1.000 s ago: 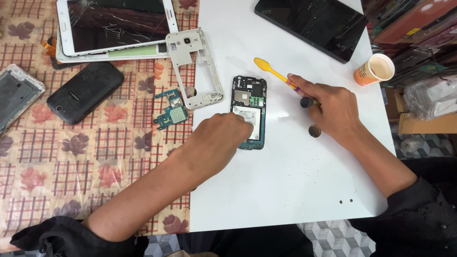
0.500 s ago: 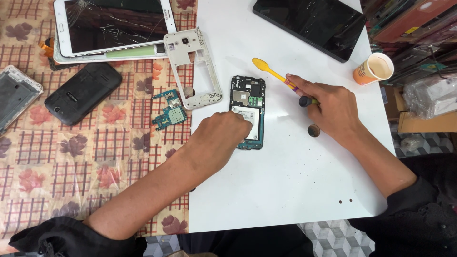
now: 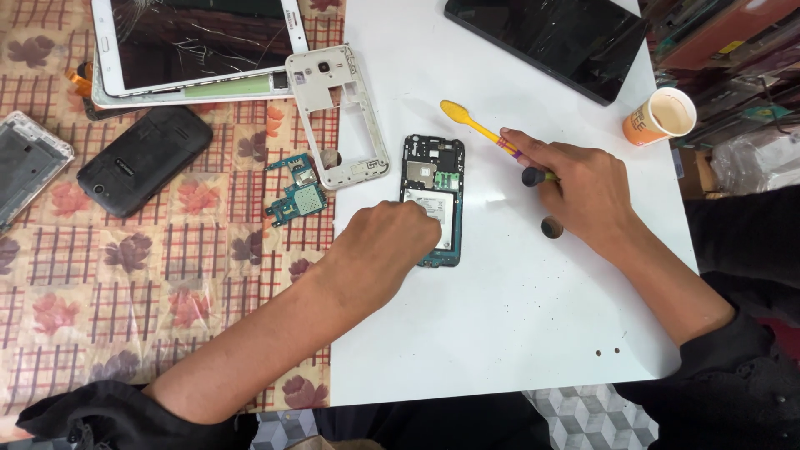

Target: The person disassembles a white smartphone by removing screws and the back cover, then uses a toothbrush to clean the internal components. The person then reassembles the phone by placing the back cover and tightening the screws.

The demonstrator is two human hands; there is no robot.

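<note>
**K:** As far as layout goes, big to small: white table [image 3: 517,333] on the right, checked flower-print cloth [image 3: 125,283] on the left. Black tablet [image 3: 546,37] at the top edge of the white surface, cracked white tablet [image 3: 196,42] top left on the cloth.

**R:** Phones?

**K:** Black phone [image 3: 143,158] lies on the cloth, and a grey back shell [image 3: 25,162] sits at the left edge. White phone frame [image 3: 337,117] straddles the cloth and white surface. Opened phone [image 3: 433,200], back off and internals showing, lies flat on the white table, just right of that frame.

**R:** Hands?

**K:** Left hand [image 3: 379,246] rests on the opened phone's lower half, fingers curled down on it, pressing rather than lifting. Can't tell if they pinch anything. Right hand [image 3: 583,196] is to the right of the phone, apart from it, fingers clenched around a yellow pry tool [image 3: 471,123] whose spoon end points up-left.

**R:** Small stuff?

**K:** Paper cup [image 3: 662,117] near the right edge. Green circuit board [image 3: 296,190] on the cloth beside the frame. Small dark round part [image 3: 552,227] on the table, just below the right hand.
</note>
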